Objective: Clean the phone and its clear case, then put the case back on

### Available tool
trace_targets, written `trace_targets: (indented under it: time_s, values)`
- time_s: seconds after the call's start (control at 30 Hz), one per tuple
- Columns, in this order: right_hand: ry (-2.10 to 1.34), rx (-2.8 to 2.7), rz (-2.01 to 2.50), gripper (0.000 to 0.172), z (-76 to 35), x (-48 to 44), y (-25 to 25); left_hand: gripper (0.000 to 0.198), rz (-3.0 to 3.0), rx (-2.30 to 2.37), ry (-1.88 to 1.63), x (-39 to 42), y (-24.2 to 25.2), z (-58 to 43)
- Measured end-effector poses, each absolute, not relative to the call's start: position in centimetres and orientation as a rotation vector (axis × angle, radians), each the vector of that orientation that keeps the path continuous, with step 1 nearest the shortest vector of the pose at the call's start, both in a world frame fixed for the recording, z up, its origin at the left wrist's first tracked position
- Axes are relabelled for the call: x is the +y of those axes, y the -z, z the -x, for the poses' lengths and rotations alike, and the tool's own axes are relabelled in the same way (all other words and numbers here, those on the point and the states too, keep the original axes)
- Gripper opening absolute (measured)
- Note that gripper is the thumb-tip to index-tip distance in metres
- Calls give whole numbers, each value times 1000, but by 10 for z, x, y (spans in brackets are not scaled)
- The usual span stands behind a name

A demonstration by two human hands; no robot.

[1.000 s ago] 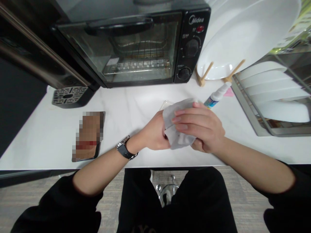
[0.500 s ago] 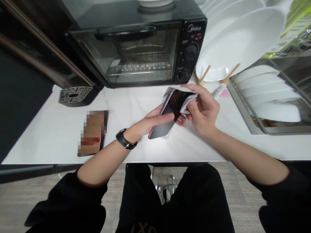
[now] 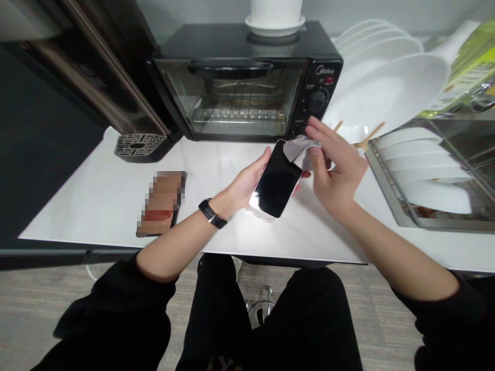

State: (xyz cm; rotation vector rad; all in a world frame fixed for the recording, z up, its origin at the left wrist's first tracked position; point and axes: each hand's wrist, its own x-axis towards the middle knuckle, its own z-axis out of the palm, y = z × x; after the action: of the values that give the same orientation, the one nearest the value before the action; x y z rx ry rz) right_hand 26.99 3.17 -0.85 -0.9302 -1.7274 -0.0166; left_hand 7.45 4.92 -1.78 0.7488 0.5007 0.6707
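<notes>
A black-screened smartphone (image 3: pixel 275 183) is held tilted above the white counter, its screen facing up toward me. My left hand (image 3: pixel 247 181) grips it from the left and beneath, with fingertips showing past its right edge. Pinched in my right hand (image 3: pixel 338 167) is a grey cloth (image 3: pixel 299 150), which lies over the phone's upper right corner. Some fingers of that hand stretch out above the cloth. Under the phone's lower end, a clear phone case (image 3: pixel 261 215) shows in part on the counter.
A black toaster oven (image 3: pixel 247 98) stands behind my hands, with a white pot (image 3: pixel 276 18) on top. Left of it is a drip tray (image 3: pixel 139 146). A pixelated flat object (image 3: pixel 162 203) lies on the counter (image 3: pixel 96 206). White plates (image 3: pixel 390 87) and bowls (image 3: pixel 421 170) stand at right.
The phone has turned so its screen faces me more. My left thumb has moved off the screen to its edge. The cloth has shifted to the upper corner, and the view has tilted up.
</notes>
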Motion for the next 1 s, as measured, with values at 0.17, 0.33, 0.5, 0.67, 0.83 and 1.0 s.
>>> trace_targets:
  time_s: [0.17,0.33,0.5,0.67,0.83,1.0]
  values:
    - [-17,-2214,1066,59,-265,44,18,67,-659,479,-769,53,22,-78]
    - [-1,-2492,1002,80,-253,45,32,63,-579,519,-929,54,30,-83]
    - [134,-2623,763,107,-246,13,42,64,-568,507,-1022,50,32,-78]
    - [260,-2649,760,115,-253,-13,37,67,-567,460,-1022,45,30,-77]
    - [239,-2558,938,113,-265,0,31,57,-560,482,-1054,45,30,-80]
    - [164,-2494,1083,106,-265,34,29,56,-549,533,-1010,48,35,-83]
